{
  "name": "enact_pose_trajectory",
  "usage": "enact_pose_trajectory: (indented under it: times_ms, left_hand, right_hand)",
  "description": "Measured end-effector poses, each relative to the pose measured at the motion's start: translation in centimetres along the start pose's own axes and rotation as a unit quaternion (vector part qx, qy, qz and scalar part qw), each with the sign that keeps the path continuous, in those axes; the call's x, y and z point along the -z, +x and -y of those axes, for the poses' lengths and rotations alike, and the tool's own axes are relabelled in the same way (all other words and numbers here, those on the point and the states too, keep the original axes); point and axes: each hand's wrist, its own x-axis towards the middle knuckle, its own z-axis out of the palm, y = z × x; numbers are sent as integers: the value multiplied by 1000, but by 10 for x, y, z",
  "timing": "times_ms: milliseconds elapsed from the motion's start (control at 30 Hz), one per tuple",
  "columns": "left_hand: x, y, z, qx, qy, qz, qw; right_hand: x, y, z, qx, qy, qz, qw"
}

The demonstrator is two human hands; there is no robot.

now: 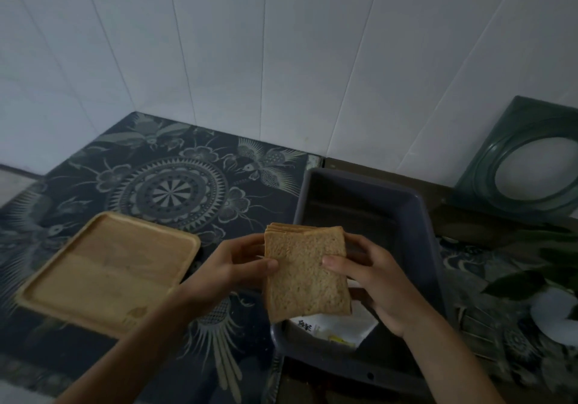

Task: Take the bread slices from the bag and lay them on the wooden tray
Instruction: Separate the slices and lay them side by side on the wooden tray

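A stack of brown bread slices (306, 274) is held upright in the air between two bare hands, its broad face turned toward the camera. The edges of several more slices show fanned behind the top edge of the front slice.

The left hand (233, 264) grips the stack from its left side: the thumb lies across the front face near the left edge, about halfway up, and the fingers curl behind the stack out of view. The right hand (373, 274) grips from the right side in the same way, its thumb pressed on the front face near the right edge, level with the other thumb, and its fingers wrapped around the back. Both hands are closed on the bread.

The stack hovers above the near left part of a dark grey plastic bin (416, 216). In the bottom of the bin, directly below the bread, lies a crumpled white bag (337, 327) with dark printed characters and a touch of yellow.

To the left, well apart from the bread, a wooden tray (106, 270) with a raised rim rests on a dark patterned cloth (169, 191). It holds no bread. Green leaves (531, 275) show at the far right, and white wall panels (281, 44) rise behind.
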Motion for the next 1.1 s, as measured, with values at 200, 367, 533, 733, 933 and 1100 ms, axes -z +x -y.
enact_pose_trajectory:
  times_ms: [200,367,533,733,933,1100]
  left_hand:
    - [60,-23,2,9,7,-21,1000]
    - [123,-42,-1,25,13,-20,999]
    - [191,-54,3,61,35,-26,997]
    - [267,-66,28,118,69,-49,989]
    - [323,-81,74,154,92,-57,982]
    - [351,-91,107,179,108,-53,976]
  right_hand:
    - [-65,29,-13,-8,9,-19,1000]
    - [-127,57,-26,-16,25,-42,999]
    - [-192,86,-46,-35,38,-61,997]
    - [-260,120,-87,-93,44,-74,992]
    - [-314,150,-142,-153,5,-95,984]
    - [-341,159,-176,-201,-27,-104,974]
